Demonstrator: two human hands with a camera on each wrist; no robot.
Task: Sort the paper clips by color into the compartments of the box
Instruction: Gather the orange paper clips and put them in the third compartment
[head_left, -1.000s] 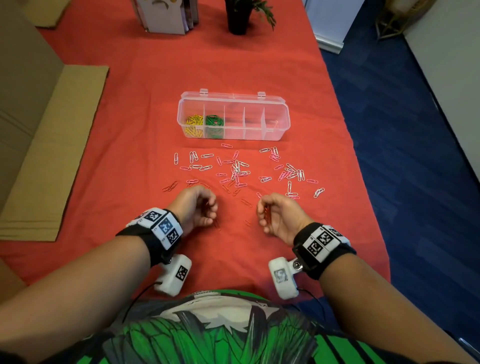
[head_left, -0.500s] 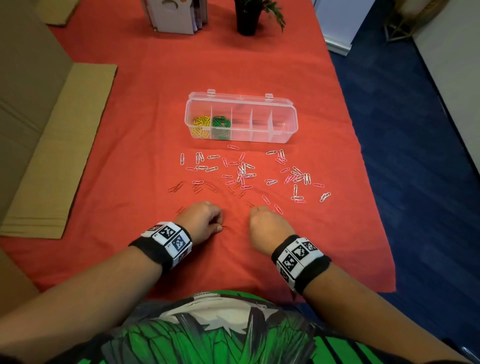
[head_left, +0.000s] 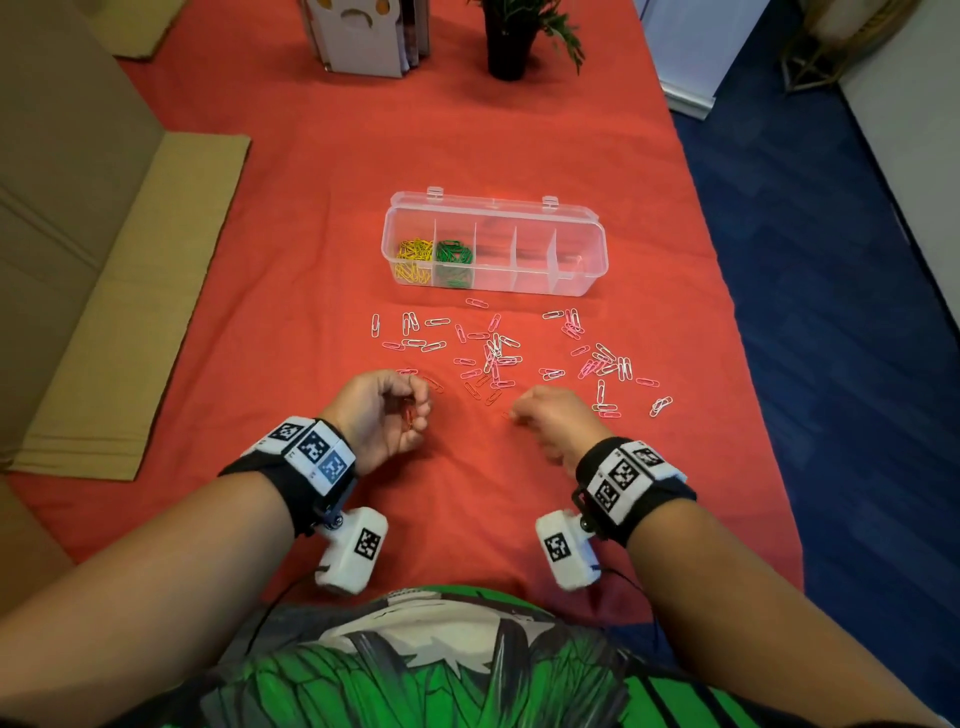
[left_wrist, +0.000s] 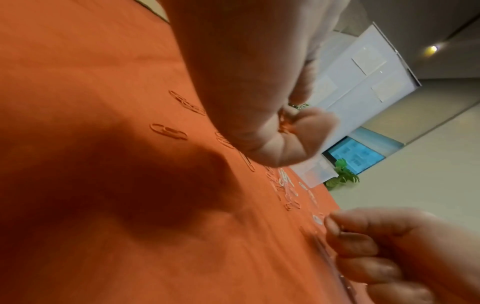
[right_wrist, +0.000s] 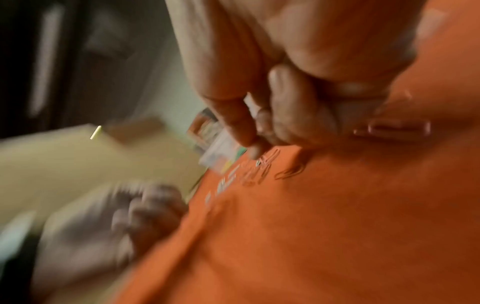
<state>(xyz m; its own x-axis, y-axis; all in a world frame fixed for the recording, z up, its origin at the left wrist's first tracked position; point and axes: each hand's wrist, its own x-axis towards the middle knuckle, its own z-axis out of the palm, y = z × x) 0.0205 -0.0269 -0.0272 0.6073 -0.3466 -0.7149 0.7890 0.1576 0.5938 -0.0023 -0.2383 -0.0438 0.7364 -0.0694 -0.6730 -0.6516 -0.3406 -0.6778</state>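
A clear compartment box (head_left: 582, 228) lies across the red cloth, with yellow clips (head_left: 414, 260) in its leftmost cell and green clips (head_left: 454, 257) in the cell beside it. Pink and white paper clips (head_left: 493, 353) lie scattered in front of the box, along with red ones (head_left: 478, 388) that barely show against the cloth. My left hand (head_left: 418, 410) is turned on its side, fingers curled round a few red clips (head_left: 410, 417) (left_wrist: 285, 125). My right hand (head_left: 511, 414) is knuckles up, fingertips (left_wrist: 332, 223) pinching at a red clip on the cloth. The right wrist view is blurred.
Flat cardboard (head_left: 130, 312) lies along the left edge of the table. A white file holder (head_left: 369, 36) and a potted plant (head_left: 511, 36) stand at the far end. The cloth's right edge (head_left: 737, 332) drops to blue carpet.
My left hand has lifted off the cloth and rolled onto its side, showing the red clips it holds. My right hand has moved forward, still knuckles up, pinching at the cloth.
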